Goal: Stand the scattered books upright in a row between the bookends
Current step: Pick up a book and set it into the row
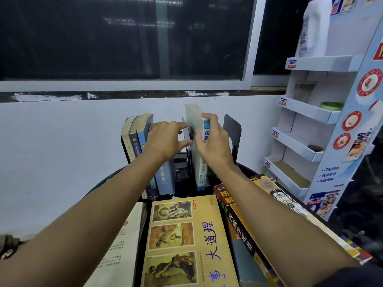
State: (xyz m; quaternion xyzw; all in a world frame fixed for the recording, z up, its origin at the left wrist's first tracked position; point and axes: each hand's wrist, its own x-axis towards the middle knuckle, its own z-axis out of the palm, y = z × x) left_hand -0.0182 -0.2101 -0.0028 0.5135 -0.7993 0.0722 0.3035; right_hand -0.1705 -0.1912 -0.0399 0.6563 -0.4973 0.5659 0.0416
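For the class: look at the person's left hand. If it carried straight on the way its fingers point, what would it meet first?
The left hand points right, so it would probably first meet the white book that the right hand holds upright; depth is unclear.

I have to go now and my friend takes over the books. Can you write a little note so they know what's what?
Right hand: gripping the upright white-and-blue book beside the right bookend.
Left hand: open, fingers touching the standing books on the left.
Done: a few books upright in the row.
Left: close the gap, then stand the yellow book, the black-spined book and the others lying in front.
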